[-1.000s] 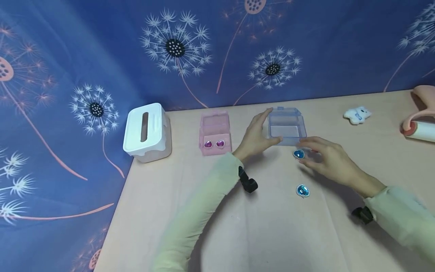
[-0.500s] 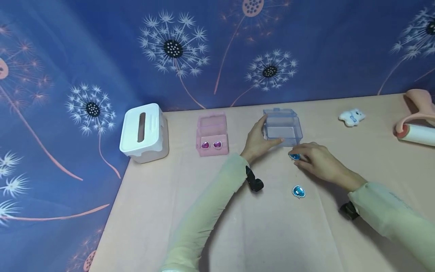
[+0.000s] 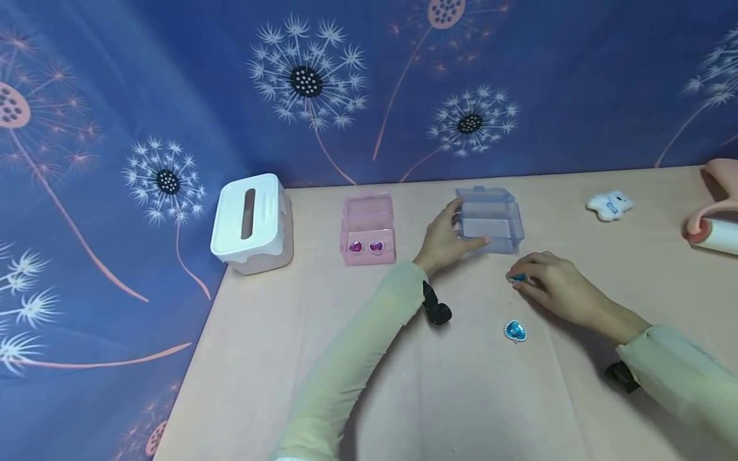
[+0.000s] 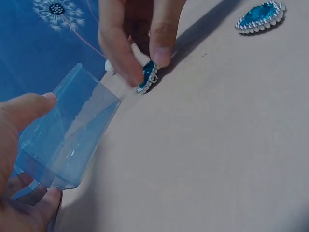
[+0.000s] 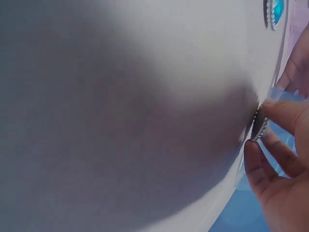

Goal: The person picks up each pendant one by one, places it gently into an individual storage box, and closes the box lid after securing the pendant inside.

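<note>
My left hand [image 3: 445,238] holds the left side of a clear blue plastic box [image 3: 490,229], its thumb along the front. The box's lid stands open at the back, and no item shows inside. In the left wrist view, fingers also curl under the near end of the box [image 4: 67,140]. Just in front of the box's right corner, my right hand [image 3: 562,288] pinches a blue heart-shaped gem [image 3: 519,278] with a beaded silver rim, tilted on edge between thumb and fingers. A matching blue gem [image 3: 515,331] lies on the table nearer to me.
Left of my left hand sits an open pink box [image 3: 368,257] with two purple heart gems [image 3: 377,246]. A white lidded container [image 3: 245,218] stands at the far left. Toward the back right are a white bear-shaped item [image 3: 610,205] and a pink-handled roller [image 3: 721,234].
My right hand has closed on the blue gem near the box and tilted it up, drawing it slightly toward me. The left hand keeps its hold on the box. The head view has shifted slightly.
</note>
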Demonstrator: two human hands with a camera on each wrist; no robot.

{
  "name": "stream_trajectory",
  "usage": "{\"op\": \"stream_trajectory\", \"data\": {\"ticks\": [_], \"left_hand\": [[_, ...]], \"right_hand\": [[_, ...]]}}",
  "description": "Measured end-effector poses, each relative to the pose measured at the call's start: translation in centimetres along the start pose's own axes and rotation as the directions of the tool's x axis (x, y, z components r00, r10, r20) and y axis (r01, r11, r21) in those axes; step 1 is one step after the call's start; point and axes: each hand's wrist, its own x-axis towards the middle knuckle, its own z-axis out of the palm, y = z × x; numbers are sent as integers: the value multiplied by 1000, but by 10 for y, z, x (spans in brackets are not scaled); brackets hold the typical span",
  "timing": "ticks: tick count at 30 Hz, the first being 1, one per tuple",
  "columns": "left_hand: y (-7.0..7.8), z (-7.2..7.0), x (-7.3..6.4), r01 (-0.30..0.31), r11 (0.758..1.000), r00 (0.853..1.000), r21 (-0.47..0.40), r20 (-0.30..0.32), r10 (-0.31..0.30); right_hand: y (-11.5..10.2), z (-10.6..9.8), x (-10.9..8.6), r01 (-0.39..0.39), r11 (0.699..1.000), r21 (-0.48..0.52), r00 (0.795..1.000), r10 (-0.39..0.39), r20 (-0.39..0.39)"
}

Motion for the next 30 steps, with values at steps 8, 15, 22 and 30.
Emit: {"op": "stream_trajectory", "data": {"ticks": [8, 15, 22, 30], "left_hand": [[1, -4, 1, -5, 1000, 1000, -18, -7, 4], [0, 0, 1, 5, 998, 1000, -58, 8, -5], [-2, 1, -1, 1, 997, 1000, -76, -3, -1], [0, 1, -1, -18, 997, 1000, -80, -12, 17]], "right_hand": [[-3, -2, -6, -33, 999, 20, 999, 33, -3], [-4, -9, -9, -53, 999, -3, 998, 53, 26], [-12, -25, -8, -17, 1000, -19, 999, 16, -51], [-16, -43, 2, 55, 998, 10, 982, -52, -180]]}}
